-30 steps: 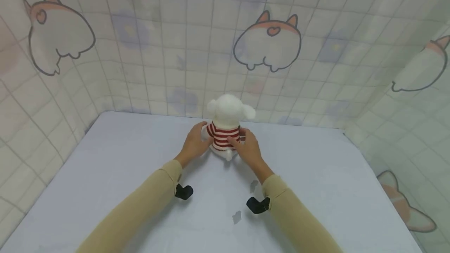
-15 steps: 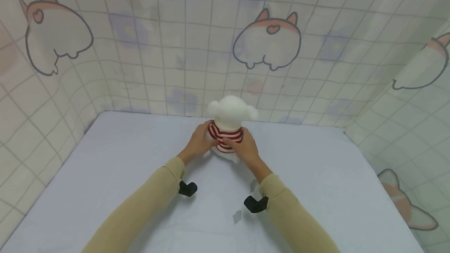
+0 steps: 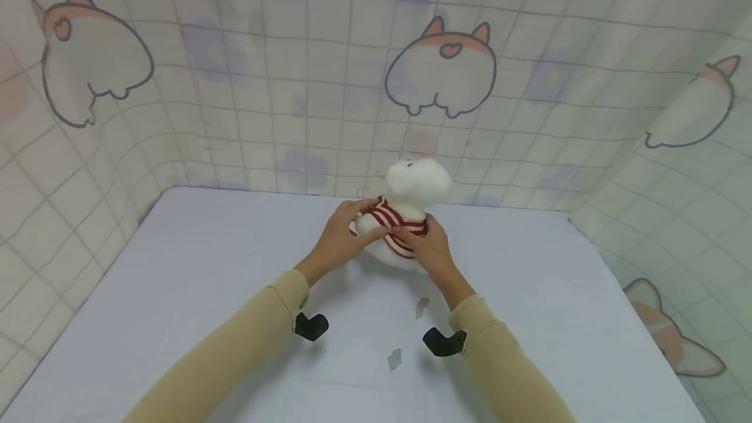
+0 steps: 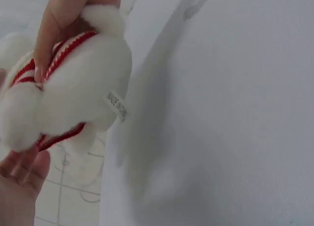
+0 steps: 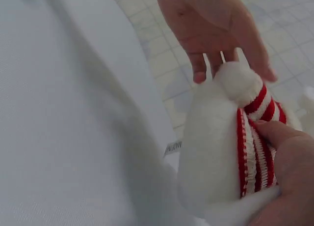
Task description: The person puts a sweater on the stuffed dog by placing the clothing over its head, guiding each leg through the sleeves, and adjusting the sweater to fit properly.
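A white plush toy (image 3: 418,181) in a red-and-white striped knit sweater (image 3: 392,215) is between both hands near the back edge of the table, its head turned toward the left. My left hand (image 3: 346,232) has thumb and fingers around the toy's arm on the left side. My right hand (image 3: 431,247) grips the body, its thumb pressing the sweater, as the right wrist view shows with the thumb (image 5: 279,132). A small label (image 4: 116,106) sticks out from the toy's bottom in the left wrist view. The toy's front is mostly hidden.
The white tabletop (image 3: 235,234) spreads around the hands, with grey patches (image 3: 395,359) near its front. A gridded curtain (image 3: 317,70) with cartoon animal prints stands behind and at both sides. Black wrist mounts (image 3: 311,326) stick out below the sleeves.
The plush toy has turned from facing away to facing left and has shifted to the right. Both hands have moved right with it, and its tail is out of sight in the head view.
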